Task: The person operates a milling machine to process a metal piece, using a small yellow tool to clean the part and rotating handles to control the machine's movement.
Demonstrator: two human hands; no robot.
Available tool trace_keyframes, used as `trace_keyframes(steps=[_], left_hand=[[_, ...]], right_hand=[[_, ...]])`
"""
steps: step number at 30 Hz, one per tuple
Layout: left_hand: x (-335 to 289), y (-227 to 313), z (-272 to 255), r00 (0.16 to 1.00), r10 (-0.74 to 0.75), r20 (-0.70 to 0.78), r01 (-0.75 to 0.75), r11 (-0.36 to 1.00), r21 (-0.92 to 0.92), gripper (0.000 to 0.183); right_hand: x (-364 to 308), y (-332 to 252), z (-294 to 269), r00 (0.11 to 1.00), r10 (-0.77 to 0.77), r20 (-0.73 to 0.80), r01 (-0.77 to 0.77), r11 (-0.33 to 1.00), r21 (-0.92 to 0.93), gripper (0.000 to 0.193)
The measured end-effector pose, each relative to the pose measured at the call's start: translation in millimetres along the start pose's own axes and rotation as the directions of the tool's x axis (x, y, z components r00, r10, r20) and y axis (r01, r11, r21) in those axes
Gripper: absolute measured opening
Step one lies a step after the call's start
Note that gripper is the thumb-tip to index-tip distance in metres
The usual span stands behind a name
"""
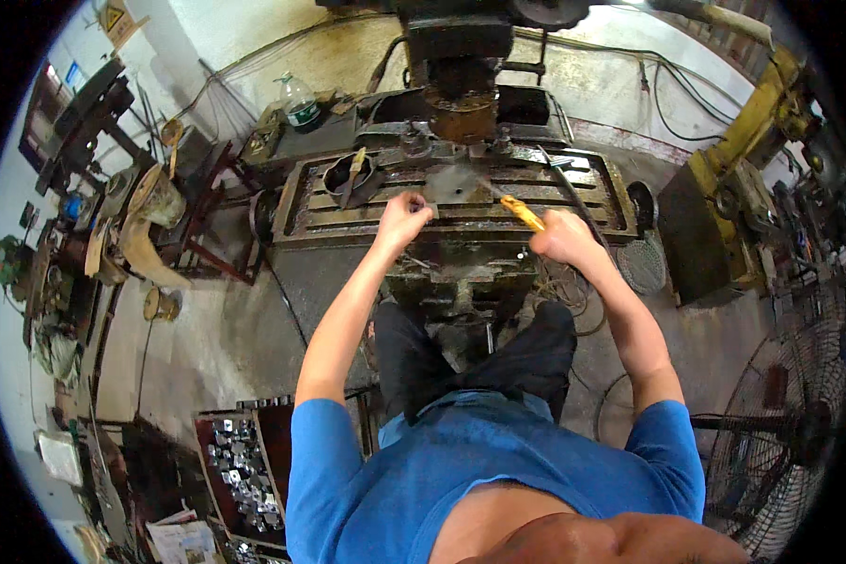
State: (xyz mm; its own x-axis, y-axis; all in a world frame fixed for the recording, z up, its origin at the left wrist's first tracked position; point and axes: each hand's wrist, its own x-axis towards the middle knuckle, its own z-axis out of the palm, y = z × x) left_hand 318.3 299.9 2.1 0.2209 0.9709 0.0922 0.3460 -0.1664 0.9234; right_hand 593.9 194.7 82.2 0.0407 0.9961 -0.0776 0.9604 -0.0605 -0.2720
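Even daylight, soft shadows; heavy fisheye bending, black vignette at rim; slight softness.

The top of the machine (461, 38) is cut off by the top edge. The tip of the yellow tool (522, 212) is too blurry to tell what it is, and the right hand (562, 237) hides its handle. The left hand (402, 218) covers part of the metal plate (456, 184), so I cannot tell how it holds it. The small metal parts in the tray (244, 465) are too tiny to name. The fan (780, 423) fades into the dark rim.
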Motion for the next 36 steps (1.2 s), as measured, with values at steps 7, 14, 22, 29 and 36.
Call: trace_keyframes(steps=[7,14,22,29,36], left_hand=[[74,44,34,0.989,-0.103,0.105,0.052,0.914,0.403,0.04],[77,63,52,0.932,0.145,0.332,-0.362,0.34,0.868,0.02],[73,42,71,0.663,0.334,0.67,-0.68,-0.105,0.726,0.008],[49,49,52,0.848,0.447,0.285,-0.506,0.526,0.683,0.023],[43,42,58,0.915,0.35,0.201,-0.373,0.545,0.751,0.024]], right_hand=[[14,21,-9,0.993,0.028,0.117,-0.044,0.989,0.139,0.034],[-27,29,-45,0.977,-0.184,-0.111,0.214,0.872,0.439,0.032],[-20,43,2,0.963,-0.213,-0.163,0.268,0.708,0.653,0.046],[2,75,65,0.983,-0.168,-0.078,0.156,0.524,0.837,0.034],[7,75,124,0.967,0.192,-0.166,-0.101,0.892,0.44,0.03]])
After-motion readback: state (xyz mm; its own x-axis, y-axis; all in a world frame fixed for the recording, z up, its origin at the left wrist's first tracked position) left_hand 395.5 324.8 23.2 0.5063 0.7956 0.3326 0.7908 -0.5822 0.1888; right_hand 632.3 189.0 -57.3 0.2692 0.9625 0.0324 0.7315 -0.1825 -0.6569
